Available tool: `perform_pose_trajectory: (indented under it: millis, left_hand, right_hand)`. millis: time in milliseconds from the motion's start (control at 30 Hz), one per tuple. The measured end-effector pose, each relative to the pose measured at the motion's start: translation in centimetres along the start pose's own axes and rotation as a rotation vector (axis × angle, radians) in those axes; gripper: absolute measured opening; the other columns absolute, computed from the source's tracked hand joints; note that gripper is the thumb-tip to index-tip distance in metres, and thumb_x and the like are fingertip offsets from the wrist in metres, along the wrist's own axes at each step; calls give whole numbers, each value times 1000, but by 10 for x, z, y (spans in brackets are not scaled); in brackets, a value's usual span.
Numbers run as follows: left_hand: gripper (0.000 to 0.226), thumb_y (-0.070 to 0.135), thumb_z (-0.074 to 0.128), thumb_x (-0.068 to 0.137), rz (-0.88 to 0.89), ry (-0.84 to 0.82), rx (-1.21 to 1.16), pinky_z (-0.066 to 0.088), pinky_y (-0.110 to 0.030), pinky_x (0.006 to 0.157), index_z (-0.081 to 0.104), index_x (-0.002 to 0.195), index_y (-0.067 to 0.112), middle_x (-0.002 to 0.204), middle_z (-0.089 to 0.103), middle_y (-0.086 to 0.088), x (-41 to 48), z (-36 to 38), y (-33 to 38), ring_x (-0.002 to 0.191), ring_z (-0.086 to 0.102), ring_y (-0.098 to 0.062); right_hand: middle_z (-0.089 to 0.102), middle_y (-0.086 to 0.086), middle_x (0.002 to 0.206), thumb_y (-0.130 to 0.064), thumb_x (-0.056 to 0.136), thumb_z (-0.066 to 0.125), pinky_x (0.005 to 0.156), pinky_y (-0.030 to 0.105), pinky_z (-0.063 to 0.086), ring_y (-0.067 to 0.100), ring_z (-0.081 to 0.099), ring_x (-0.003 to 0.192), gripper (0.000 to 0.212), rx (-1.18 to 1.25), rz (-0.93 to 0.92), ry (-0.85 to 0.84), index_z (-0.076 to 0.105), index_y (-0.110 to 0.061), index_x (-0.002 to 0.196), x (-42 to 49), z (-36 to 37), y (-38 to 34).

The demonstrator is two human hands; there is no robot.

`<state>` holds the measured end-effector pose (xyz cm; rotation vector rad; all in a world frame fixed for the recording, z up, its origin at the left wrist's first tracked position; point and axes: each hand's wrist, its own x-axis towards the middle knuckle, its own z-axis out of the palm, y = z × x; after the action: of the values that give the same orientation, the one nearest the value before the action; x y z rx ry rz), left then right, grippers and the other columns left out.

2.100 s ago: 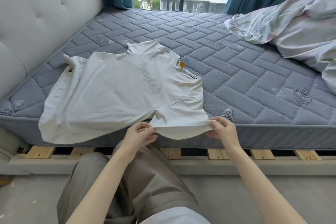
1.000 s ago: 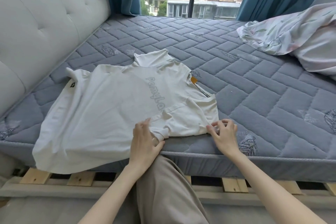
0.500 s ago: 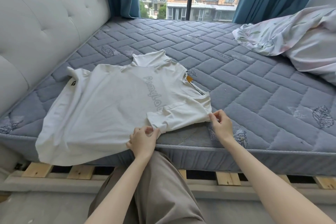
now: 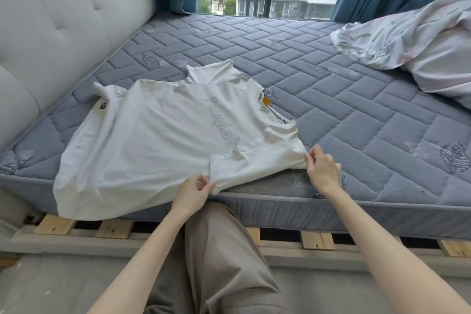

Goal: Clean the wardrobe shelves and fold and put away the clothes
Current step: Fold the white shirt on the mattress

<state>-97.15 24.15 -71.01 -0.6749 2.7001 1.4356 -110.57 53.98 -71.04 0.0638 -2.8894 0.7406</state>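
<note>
A white T-shirt (image 4: pixel 158 140) with grey lettering lies spread on the blue-grey quilted mattress (image 4: pixel 331 109), its hem hanging over the near edge at the left. My left hand (image 4: pixel 192 195) pinches the near corner of the sleeve by the mattress edge. At the sleeve's other corner, farther right, my right hand (image 4: pixel 322 169) pinches the fabric. The sleeve is stretched between both hands and lifted a little off the mattress.
A crumpled pale floral sheet (image 4: pixel 413 38) lies at the back right. A tufted grey headboard (image 4: pixel 51 23) runs along the left. Wooden slats (image 4: pixel 114 228) show under the mattress. My knee in beige trousers (image 4: pixel 224 250) stands against the bed. A window with blue curtains is behind.
Both hands first pulled the sleeve off the bed edge, then laid it flat on the mattress. They now pinch its two corners again and hold it taut.
</note>
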Motion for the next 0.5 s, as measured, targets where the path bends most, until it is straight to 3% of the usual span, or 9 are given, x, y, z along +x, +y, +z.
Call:
perform_pose_trajectory:
  millis: [133,233,333,400,500]
  left_hand:
    - [17,36,56,93,106,-14,239,44,-33,69,50,88,22,82,61,7,-7,1,6,82,59,-17]
    - [29,49,57,89,69,23,251,39,-26,64,58,93,21,84,60,11,-8,3,19,85,57,-12]
    - [37,55,56,87,17,70,261,43,-28,69,66,90,20,87,63,10,-7,5,22,89,60,-13]
    - [36,53,59,85,24,91,302,47,-28,67,70,83,19,85,67,9,-7,4,20,86,63,-14]
    - [39,50,61,81,15,77,340,49,-31,65,69,69,14,75,69,4,-5,-4,16,76,64,-16]
  right_hand:
    - [62,14,97,-26,101,40,81,42,29,33,53,101,16,-120,62,-26,50,-14,101,-13,13,0]
    - [61,9,104,-29,100,36,93,45,27,29,49,110,27,-79,131,-82,56,-14,109,-11,13,-8]
    - [60,0,86,-39,98,35,90,43,25,26,48,99,37,-44,143,-132,59,-15,83,-10,7,-9]
    - [56,0,72,-35,96,37,84,41,26,28,52,92,38,-72,123,-117,47,-16,65,-12,5,-4]
    - [55,2,73,-29,94,40,82,41,29,31,54,93,32,-133,130,-96,41,-17,63,-15,6,2]
